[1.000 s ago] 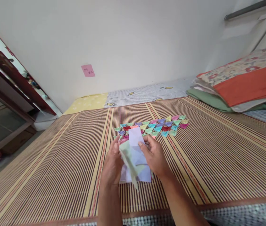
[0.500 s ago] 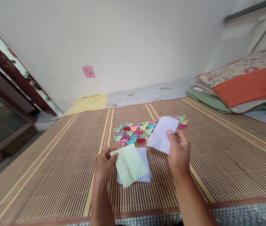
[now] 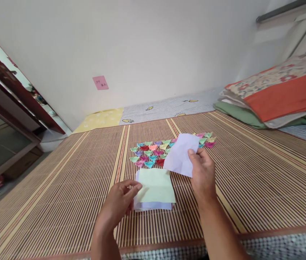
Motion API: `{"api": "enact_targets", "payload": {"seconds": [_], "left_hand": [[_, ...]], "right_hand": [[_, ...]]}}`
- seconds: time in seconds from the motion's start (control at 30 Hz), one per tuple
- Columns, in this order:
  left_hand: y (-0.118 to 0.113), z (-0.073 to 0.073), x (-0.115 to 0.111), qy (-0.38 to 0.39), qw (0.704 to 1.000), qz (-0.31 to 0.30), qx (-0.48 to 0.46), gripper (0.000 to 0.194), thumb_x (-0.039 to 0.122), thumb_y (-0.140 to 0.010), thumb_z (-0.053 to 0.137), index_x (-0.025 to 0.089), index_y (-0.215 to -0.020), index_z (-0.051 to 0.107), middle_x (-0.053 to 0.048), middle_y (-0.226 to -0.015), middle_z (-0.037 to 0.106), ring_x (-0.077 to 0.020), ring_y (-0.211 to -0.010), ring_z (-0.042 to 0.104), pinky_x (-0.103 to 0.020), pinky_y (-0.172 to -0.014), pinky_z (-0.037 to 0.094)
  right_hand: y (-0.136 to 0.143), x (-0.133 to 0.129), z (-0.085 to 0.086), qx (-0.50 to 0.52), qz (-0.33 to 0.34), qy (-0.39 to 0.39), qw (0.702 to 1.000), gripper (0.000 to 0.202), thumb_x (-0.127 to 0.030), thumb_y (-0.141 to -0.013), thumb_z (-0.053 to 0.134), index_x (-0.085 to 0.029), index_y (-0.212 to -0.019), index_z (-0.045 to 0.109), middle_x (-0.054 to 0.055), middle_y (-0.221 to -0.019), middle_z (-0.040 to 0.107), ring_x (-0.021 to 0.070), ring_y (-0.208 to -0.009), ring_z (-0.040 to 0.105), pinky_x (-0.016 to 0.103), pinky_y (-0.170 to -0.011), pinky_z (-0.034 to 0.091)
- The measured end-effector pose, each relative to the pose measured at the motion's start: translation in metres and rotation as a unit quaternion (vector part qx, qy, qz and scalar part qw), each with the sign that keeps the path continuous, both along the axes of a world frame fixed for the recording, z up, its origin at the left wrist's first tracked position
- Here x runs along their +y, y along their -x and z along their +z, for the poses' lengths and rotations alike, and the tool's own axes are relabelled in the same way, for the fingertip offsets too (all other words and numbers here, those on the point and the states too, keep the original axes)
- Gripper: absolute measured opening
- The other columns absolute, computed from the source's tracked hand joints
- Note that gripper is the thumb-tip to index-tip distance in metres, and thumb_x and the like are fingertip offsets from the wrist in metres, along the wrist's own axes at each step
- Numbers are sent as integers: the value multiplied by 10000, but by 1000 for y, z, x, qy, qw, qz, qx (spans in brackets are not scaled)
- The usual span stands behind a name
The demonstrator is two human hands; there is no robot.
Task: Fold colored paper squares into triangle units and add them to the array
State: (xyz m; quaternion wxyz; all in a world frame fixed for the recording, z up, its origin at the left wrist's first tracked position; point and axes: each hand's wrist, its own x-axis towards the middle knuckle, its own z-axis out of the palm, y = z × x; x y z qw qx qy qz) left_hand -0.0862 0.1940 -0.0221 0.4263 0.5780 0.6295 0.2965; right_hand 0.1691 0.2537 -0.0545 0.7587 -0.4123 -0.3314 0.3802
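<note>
My right hand [image 3: 204,169] pinches a pale lavender sheet of paper [image 3: 182,153] between thumb and fingers, tilted up above the mat. My left hand [image 3: 123,196] has thumb and index finger closed at the left edge of a pale green square sheet [image 3: 157,186]. The green sheet has a faint crease and lies on a stack of lavender paper [image 3: 155,206], whose edges show below and left of it. Beyond the stack stand rows of small folded paper boats [image 3: 149,164] in many colours; the raised lavender sheet hides some of them.
A striped bamboo mat [image 3: 71,191] covers the bed. Folded bedding [image 3: 285,90] lies at the far right. A pink note [image 3: 100,82] is stuck on the white wall [image 3: 155,47]. A glass-fronted cabinet [image 3: 1,133] stands at the left.
The green sheet has come down and turned square onto the stack. My left hand has moved down with it. My right hand and its lavender sheet have shifted slightly left.
</note>
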Motion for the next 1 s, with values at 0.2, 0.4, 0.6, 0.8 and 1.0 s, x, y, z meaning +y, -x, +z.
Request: {"api": "enact_targets", "payload": {"seconds": [0.2,0.4,0.6,0.8,1.0], "left_hand": [[-29,4,4,-188,979,-11,72,148,332,-855,713,222,-902,801,-88,-946,768,-255,-889,715,-385,-803,566],[-129,-16,-6,-218,936,-218,171,318,224,-800,790,284,-1112,775,-86,-1463,615,-383,-1472,408,-685,-1199,268],[-140,-38,1,-154,927,-176,292,122,331,-858,733,249,-909,808,-105,-1574,513,-432,-1552,235,-776,-1186,113],[-120,-35,8,-106,937,-121,311,221,372,-885,695,218,-1003,802,-149,-1579,504,-421,-1551,249,-747,-1185,171],[-106,-32,12,-185,978,-67,65,139,280,-861,694,222,-941,792,-160,-1384,664,-361,-1385,528,-592,-1161,355]], "right_hand": [[3,0,2,0,19,7,1000,264,-431,-845,766,-211,-942,656,12,-751,740,183,-573,674,267,-510,495],[-1,-1,6,4,0,11,1000,282,-447,-839,764,-210,-930,640,8,-735,739,185,-569,675,271,-518,501],[-6,1,6,19,-17,7,1000,293,-446,-814,777,-206,-899,633,16,-751,738,192,-602,691,286,-548,522],[-4,1,5,21,-7,7,1000,288,-442,-824,777,-206,-915,640,20,-771,740,191,-622,695,280,-547,524],[-2,-2,9,29,21,6,999,273,-437,-827,776,-220,-936,652,23,-794,755,209,-659,715,298,-573,548]]}}
